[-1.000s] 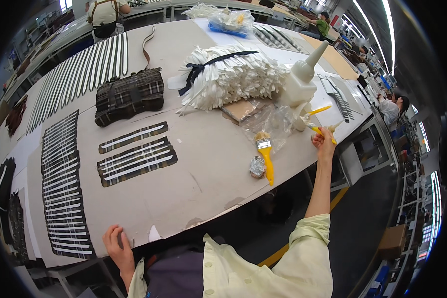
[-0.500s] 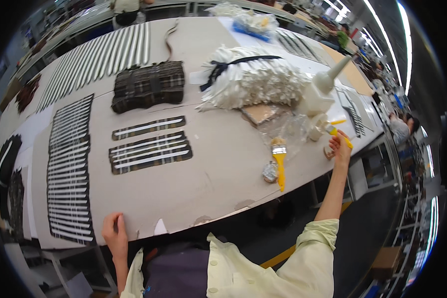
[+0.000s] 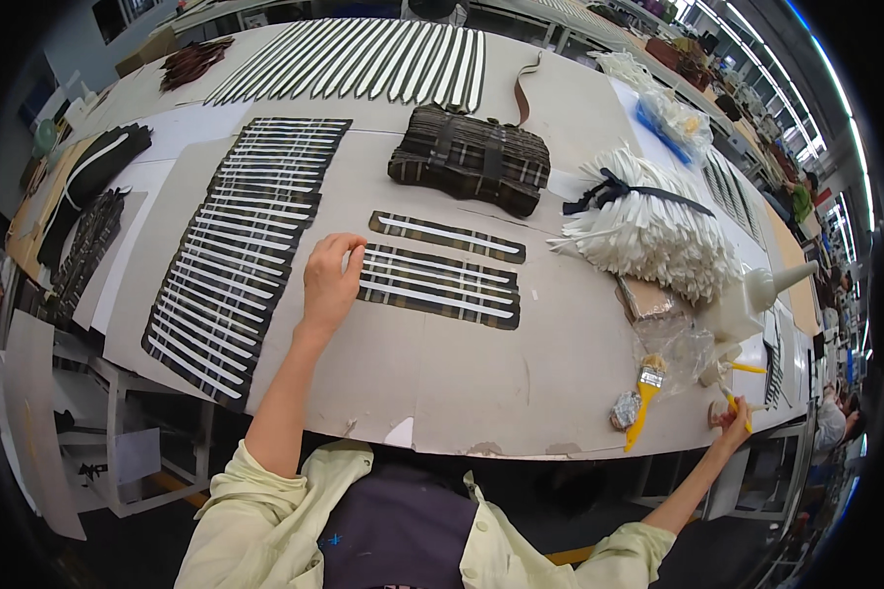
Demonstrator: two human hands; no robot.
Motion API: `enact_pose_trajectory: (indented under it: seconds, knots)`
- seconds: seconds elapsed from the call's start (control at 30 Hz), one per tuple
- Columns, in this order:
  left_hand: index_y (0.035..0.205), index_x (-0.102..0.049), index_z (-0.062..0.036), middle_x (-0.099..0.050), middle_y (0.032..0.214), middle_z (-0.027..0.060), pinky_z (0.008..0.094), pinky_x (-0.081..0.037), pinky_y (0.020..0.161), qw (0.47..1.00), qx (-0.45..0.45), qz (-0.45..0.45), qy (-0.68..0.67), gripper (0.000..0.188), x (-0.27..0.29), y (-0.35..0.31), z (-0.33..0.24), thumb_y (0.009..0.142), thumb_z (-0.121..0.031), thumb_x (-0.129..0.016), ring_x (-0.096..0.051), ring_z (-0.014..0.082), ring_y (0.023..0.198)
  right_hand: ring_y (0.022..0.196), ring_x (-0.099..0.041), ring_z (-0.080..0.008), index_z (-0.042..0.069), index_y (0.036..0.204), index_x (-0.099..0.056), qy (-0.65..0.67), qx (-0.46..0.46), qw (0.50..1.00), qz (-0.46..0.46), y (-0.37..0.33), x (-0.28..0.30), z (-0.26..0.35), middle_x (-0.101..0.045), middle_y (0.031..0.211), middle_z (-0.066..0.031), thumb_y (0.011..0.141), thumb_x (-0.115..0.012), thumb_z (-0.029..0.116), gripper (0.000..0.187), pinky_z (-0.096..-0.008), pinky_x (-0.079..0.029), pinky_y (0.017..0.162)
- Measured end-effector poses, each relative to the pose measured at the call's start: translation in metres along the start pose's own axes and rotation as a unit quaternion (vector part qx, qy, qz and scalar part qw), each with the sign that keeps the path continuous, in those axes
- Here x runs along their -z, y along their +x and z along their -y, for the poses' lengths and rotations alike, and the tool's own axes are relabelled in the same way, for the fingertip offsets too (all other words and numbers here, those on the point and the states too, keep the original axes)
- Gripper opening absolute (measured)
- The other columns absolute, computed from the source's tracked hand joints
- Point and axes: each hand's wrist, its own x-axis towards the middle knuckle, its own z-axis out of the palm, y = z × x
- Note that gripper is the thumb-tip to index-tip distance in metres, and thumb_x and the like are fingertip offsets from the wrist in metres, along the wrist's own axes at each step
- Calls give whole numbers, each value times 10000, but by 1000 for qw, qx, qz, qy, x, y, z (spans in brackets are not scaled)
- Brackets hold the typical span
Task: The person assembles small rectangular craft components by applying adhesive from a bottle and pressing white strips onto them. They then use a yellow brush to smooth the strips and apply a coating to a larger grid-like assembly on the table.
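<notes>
My left hand [image 3: 332,280] hovers at the left ends of the plaid fabric strips, fingers loosely bent, nothing seen in them. Beside it lie a block of plaid strips [image 3: 442,296] with white bands along them and one separate plaid strip [image 3: 447,236] above. At the table's right edge my right hand [image 3: 733,425] is closed round a yellow-handled brush [image 3: 732,401]; its bristle end is hard to make out. Another yellow-handled paintbrush [image 3: 646,393] lies nearby, next to a foil-like round lump [image 3: 624,410]. Behind stands a white squeeze bottle [image 3: 746,302] with a long nozzle.
A long row of banded plaid strips [image 3: 236,255] lies left of my hand. Further back are a dark plaid bundle [image 3: 469,157], more white-banded strips [image 3: 363,61] and a tied heap of white strips [image 3: 658,231]. Dark fabric [image 3: 98,182] lies far left.
My left hand has moved from the table's front edge up to the plaid strips. My right hand still holds the brush, at the right. The whole view has shifted.
</notes>
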Motion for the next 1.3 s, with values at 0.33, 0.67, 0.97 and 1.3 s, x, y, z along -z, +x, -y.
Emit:
enact_pose_trajectory:
  seconds: [0.33, 0.67, 0.97, 1.3]
  knots:
    - [961, -687, -6, -694, 1002, 127, 416, -484, 844, 1000, 18, -8, -5, 111, -5, 7, 24, 899, -72, -622, -630, 325, 967, 714, -609, -127, -14, 1225, -630, 88, 117, 927, 346, -268, -196, 117, -637, 856, -68, 1000, -594, 177, 297, -249, -495, 680]
    - [1060, -687, -8, -682, 1128, 93, 407, -455, 935, 995, -27, 8, 97, 180, -3, -17, 32, 900, -59, -622, -593, 292, 1092, 699, -555, -60, 35, 1060, -650, 129, -23, 817, 561, -373, -325, 134, -634, 907, -23, 912, -731, 127, 193, -195, -446, 626]
    - [1171, -668, 4, -665, 1247, 78, 447, -395, 1030, 982, -75, 21, 173, 283, -6, -28, 42, 894, -45, -637, -549, 289, 1203, 650, -501, -33, 34, 1064, -646, 47, -36, 775, 629, -428, -414, 129, -564, 754, 25, 933, -682, 183, 202, -183, -407, 589]
    - [1137, -690, 6, -684, 1211, 81, 460, -390, 1026, 980, -73, 25, 181, 275, -7, -27, 42, 867, -36, -657, -558, 278, 1191, 657, -527, -52, 8, 1048, -679, 74, -29, 747, 660, -442, -464, 117, -595, 767, -2, 906, -714, 166, 215, -200, -432, 581]
